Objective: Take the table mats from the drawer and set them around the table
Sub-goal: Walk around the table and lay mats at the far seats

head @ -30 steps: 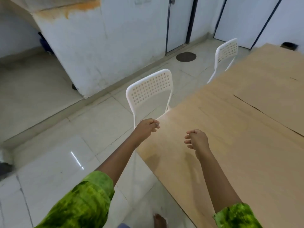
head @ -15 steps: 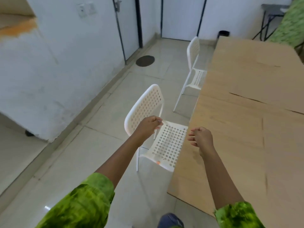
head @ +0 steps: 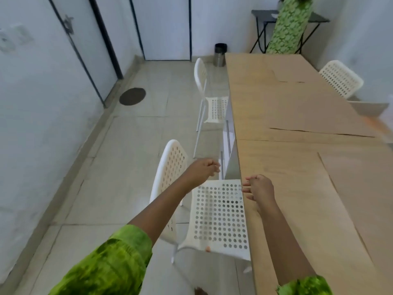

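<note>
The long wooden table (head: 297, 167) runs along the right side. Under its left edge sits a white drawer unit (head: 230, 160) with metal bar handles, and its drawers look closed. No table mats are in sight. My left hand (head: 203, 169) hovers in a loose fist just left of the nearest drawer handle (head: 221, 167), above a white chair, holding nothing. My right hand (head: 259, 187) hangs over the table's left edge with its fingers curled in, also empty.
A white perforated chair (head: 219, 218) stands right under my arms, its seat tucked against the table. A second chair (head: 209, 103) is farther along, a third (head: 340, 80) across the table. A metal bin (head: 220, 54), a black side table (head: 263, 20) and a person in green (head: 289, 26) are at the far end.
My view has swung right and along the table, so the drawer unit under its edge now shows. Both hands kept their curled pose and sit closer to the table's edge.
</note>
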A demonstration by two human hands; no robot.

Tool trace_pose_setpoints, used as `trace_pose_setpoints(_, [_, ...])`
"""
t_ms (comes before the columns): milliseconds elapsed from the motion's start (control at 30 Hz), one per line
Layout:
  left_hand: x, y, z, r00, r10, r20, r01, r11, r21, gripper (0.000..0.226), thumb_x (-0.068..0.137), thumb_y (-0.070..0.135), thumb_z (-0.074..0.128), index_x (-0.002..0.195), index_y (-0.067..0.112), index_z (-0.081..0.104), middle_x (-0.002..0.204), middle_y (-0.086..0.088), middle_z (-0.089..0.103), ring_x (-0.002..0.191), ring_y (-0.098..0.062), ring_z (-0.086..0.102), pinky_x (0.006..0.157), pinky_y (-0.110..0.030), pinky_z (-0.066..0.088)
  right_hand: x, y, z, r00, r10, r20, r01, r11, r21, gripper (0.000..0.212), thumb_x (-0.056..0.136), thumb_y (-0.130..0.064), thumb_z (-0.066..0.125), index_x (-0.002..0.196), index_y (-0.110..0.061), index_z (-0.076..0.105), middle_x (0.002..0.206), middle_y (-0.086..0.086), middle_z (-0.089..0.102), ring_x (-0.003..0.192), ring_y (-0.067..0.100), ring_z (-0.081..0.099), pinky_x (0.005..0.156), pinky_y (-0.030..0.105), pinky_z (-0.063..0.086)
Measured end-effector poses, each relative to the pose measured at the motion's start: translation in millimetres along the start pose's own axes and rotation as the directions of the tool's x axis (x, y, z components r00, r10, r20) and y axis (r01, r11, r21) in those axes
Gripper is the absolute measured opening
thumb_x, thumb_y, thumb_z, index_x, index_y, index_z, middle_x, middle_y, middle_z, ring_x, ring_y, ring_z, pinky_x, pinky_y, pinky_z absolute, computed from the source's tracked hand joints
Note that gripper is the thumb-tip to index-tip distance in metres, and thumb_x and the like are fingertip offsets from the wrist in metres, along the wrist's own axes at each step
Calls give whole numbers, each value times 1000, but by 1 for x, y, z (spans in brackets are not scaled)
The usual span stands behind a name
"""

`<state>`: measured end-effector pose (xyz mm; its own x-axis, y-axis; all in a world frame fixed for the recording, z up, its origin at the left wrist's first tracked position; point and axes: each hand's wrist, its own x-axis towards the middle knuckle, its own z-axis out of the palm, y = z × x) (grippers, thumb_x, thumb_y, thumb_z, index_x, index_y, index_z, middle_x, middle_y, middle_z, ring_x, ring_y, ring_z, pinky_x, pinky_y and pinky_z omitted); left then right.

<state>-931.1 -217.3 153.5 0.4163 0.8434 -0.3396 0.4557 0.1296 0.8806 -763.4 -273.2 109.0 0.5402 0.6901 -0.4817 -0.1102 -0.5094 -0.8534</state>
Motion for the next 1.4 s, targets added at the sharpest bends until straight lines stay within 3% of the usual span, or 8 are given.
trace_pose_setpoints(100, [30,5,-19,999,27,43,-28,999,26,22,96,17,43,108,14,61,106,0,62,96,-15,57,85,-29,43,13,-9,14,997,22,-76,-19,999,36,22,92,-3,34,81,-9,53,71,5,55,56,17,52,50,25,37])
trace_pose_setpoints(233, [72,10,-45,987,55,151,-64,997,51,29,98,15,41,117,6,59,104,-2,61,92,-14,55,66,-14,42,31,-23,36,981,22,-191,-9,998,69,23,91,-2,34,80,-10,53,72,5,56,57,17,53,53,27,39])
trace_pose_setpoints(667, [178,33,-115,880,276,386,-368,910,190,27,90,8,44,100,7,70,102,-5,66,91,-20,59,78,-27,41,61,-80,108,886,63,-460,39,977,209,25,89,-1,32,75,-13,50,74,7,55,55,17,49,45,25,33])
trace_pose_setpoints(833, [215,48,-103,858,276,432,-404,883,238,25,93,16,48,106,6,67,95,-8,64,84,-19,54,61,-21,37,75,-93,107,862,89,-498,54,962,267,23,90,-2,32,83,-7,53,76,9,54,57,17,48,50,26,37])
trace_pose_setpoints(1000, [254,68,-83,849,276,451,-432,853,292,27,94,19,49,111,6,64,116,-9,64,108,-24,58,84,-26,40,97,-107,92,862,92,-499,60,958,279,23,90,-4,32,84,-10,53,76,6,56,60,17,51,50,24,37])
trace_pose_setpoints(1100, [284,79,-64,836,251,487,-443,833,331,28,93,20,51,115,7,62,121,-11,62,103,-25,59,82,-28,42,114,-114,81,862,121,-492,73,932,356,27,92,-7,35,75,-16,53,76,3,56,58,17,50,50,25,32])
trace_pose_setpoints(1233, [332,96,-30,789,271,551,-544,725,423,36,92,24,53,125,8,55,132,-8,56,118,-24,54,91,-29,41,144,-118,65,858,179,-481,92,868,489,13,84,-18,46,74,-20,54,76,-1,57,60,17,49,52,25,31])
trace_pose_setpoints(1400, [387,104,27,660,307,685,-745,386,544,51,93,34,49,138,11,41,145,-6,41,131,-24,42,103,-37,37,197,-111,53,797,258,-546,76,854,515,25,91,-8,39,76,-20,54,71,0,53,54,14,47,49,24,29])
